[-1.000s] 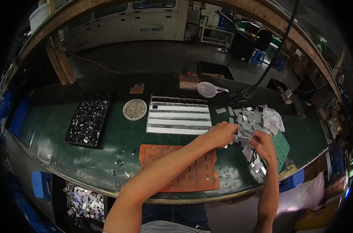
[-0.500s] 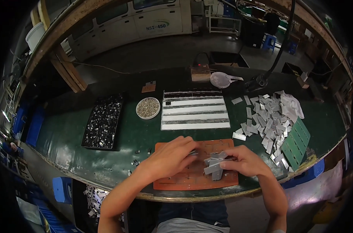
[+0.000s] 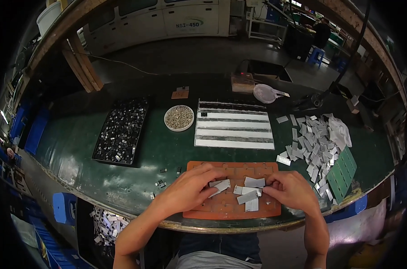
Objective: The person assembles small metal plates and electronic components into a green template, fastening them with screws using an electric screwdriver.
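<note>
Presumably light, stiff and slick, best gripped by edges, grey plates (image 3: pixel 248 197) lie over the orange board (image 3: pixel 226 209), left fingers (image 3: pixel 212 173) clamped on some, right fingers (image 3: pixel 277 178) touching others, grip unclear.

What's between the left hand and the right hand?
In the head view, flat grey pieces, some overlapping: a cluster by the right hand, fewer at the left hand, with the orange board beneath.

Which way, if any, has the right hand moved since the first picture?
Yes, leftward and closer in: the right hand was right of the orange board, at the pile of grey plates, and is now at the board's right edge.
</note>
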A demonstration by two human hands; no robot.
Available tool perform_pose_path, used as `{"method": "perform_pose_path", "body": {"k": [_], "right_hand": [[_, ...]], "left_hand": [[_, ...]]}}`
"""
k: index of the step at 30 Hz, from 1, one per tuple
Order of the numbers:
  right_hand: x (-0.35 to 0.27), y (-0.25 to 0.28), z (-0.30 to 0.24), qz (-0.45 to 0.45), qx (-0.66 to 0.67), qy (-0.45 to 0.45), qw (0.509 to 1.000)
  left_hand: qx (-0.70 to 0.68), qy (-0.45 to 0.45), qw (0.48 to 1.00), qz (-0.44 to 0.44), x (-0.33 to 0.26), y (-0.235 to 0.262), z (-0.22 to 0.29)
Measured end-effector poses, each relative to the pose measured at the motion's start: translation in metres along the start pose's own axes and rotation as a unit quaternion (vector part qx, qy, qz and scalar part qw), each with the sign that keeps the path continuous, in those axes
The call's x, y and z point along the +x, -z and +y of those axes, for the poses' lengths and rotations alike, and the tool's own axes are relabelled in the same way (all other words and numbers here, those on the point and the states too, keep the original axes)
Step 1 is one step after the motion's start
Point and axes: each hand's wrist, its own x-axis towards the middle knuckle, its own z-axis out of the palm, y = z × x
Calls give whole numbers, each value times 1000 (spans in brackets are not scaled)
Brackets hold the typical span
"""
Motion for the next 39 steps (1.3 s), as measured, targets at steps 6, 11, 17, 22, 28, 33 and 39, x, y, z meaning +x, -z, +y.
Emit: {"method": "perform_pose_path", "body": {"k": [6, 11, 17, 22, 28, 33, 39], "right_hand": [[8, -4, -3, 99, -61, 93, 989], [14, -5, 1, 33, -16, 84, 996], [13, -1, 6, 82, 26, 128, 988], [16, -3, 21, 212, -81, 127, 966], [12, -9, 24, 200, -204, 177, 942], [15, -6, 19, 192, -183, 170, 949], [20, -2, 7, 149, -151, 110, 971]], "left_hand": [[67, -31, 997, 21, 1, -1, 1], [98, -15, 994, 41, -1, -2, 4], [17, 16, 999, 31, -2, 1, 1], [108, -72, 986, 101, 5, 14, -6], [236, -84, 962, 107, 7, 13, -23], [213, -71, 970, 87, 5, 14, -17], [141, 10, 983, 117, 8, 13, -23]]}}
